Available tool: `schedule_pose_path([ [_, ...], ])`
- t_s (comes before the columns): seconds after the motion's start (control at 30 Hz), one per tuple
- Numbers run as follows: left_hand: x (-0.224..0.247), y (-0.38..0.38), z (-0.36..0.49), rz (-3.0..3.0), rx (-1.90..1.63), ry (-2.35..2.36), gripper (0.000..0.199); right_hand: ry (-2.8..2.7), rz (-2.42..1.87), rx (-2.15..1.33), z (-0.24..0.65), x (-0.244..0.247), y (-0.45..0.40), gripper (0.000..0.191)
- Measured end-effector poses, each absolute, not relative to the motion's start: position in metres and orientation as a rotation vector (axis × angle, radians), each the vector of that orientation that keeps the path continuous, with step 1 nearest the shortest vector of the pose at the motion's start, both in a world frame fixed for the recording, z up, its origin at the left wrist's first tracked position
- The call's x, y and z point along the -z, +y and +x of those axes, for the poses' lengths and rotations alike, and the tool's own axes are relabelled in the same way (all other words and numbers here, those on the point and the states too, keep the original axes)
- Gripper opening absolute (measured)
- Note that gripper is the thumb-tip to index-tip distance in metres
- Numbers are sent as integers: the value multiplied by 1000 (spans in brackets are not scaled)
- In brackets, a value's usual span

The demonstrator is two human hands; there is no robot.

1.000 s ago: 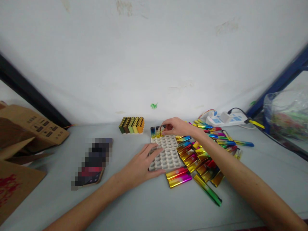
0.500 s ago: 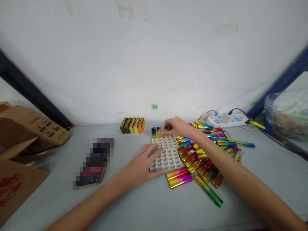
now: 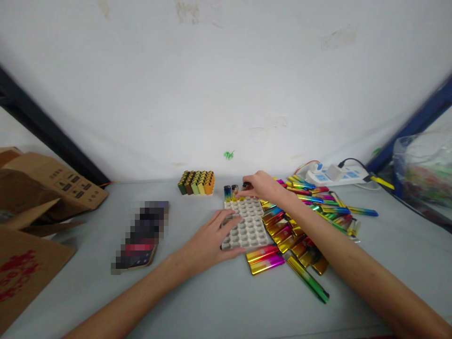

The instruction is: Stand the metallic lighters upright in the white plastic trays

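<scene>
A grey moulded tray with rows of pockets lies on the table. My left hand holds its near left corner, the fingers spread over the left edge and the thumb along the near edge. At the far end of the tray, my right hand pinches a lighter with a dark top, mostly hidden by the fingers. Beside it, a blue-and-gold lighter and a second lighter stand upright in the far row. Shiny multicoloured lighters lie heaped under and beside my right forearm.
A block of upright lighters stands behind and left of the tray. A blurred-out phone lies at left, near cardboard boxes. At back right are a power strip with cables and a clear plastic bag.
The view has shifted slightly. My right hand tilts a little over the far row, its lighter still in the fingers. My left hand stays on the tray.
</scene>
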State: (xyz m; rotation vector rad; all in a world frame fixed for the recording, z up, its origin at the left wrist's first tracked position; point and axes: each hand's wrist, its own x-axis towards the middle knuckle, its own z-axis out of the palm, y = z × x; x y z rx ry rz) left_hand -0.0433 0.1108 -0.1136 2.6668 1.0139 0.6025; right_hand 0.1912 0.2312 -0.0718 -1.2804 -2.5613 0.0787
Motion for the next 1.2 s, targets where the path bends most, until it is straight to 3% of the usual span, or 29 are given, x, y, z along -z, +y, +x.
schedule_pose_path([
  [0.3, 115, 111, -45, 2665, -606, 1013, 65, -2609, -1283, -146, 188, 68, 226, 47],
  [0.43, 115, 112, -44, 2664, -606, 1010, 65, -2621, -1198, -466, 210, 53, 230, 49],
  [0.5, 115, 113, -44, 2670, -607, 1006, 64, -2597, -1223, -538, 227, 47, 238, 40],
  [0.67, 114, 113, -44, 2671, -616, 1018, 63, -2586, -1386, -394, 271, 47, 260, 21],
  [1.0, 113, 113, -45, 2668, -592, 1034, 63, -2606, -1595, -343, 304, 65, 267, 39],
  [1.2, 115, 113, -47, 2655, -584, 1040, 66, -2647, -1566, -453, 293, 59, 264, 29],
])
